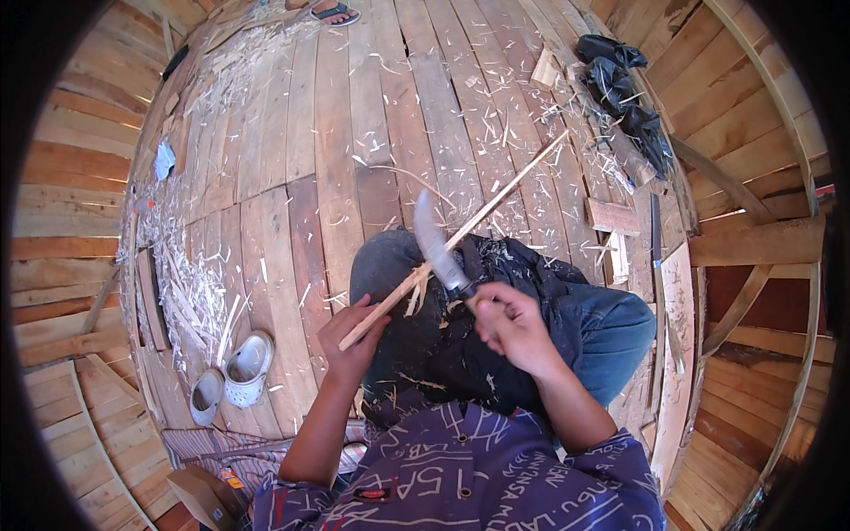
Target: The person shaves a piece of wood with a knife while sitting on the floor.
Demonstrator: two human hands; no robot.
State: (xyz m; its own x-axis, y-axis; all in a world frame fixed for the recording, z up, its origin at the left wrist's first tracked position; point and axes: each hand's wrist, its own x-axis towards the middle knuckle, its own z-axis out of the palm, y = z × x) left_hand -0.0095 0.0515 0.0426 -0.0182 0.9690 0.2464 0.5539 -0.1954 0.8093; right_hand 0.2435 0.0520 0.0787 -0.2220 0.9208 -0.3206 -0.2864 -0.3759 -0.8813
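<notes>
**Above the lap (412,341): wooden strip, curved knife, one in each hand**

Item, wooden strip (478,218): slanting across the left thigh, its thin far end pointing out over the plank floor (336,190).

Item, left hand (350,341): its grip is holding the strip's near end.

Item, curved knife (430,232): its dark handle is sitting in the closed grip of the right hand (509,327); the blade is crossing the strip, contact impossible to tell.

Hazards, as judged: a slip down the strip could be sending the edge towards the left fingers or thigh. Slivers (414,296) are curling off mid-strip; a blade catching there could be splitting the wood too deeply. The far end, lacking support, could be flexing and spoiling a cut.

Containers: cardboard box (202,496), standing beside striped cloth (181,444), contents not showing; black plastic bags (611,84), lying crumpled at far right, contents hidden.
</notes>
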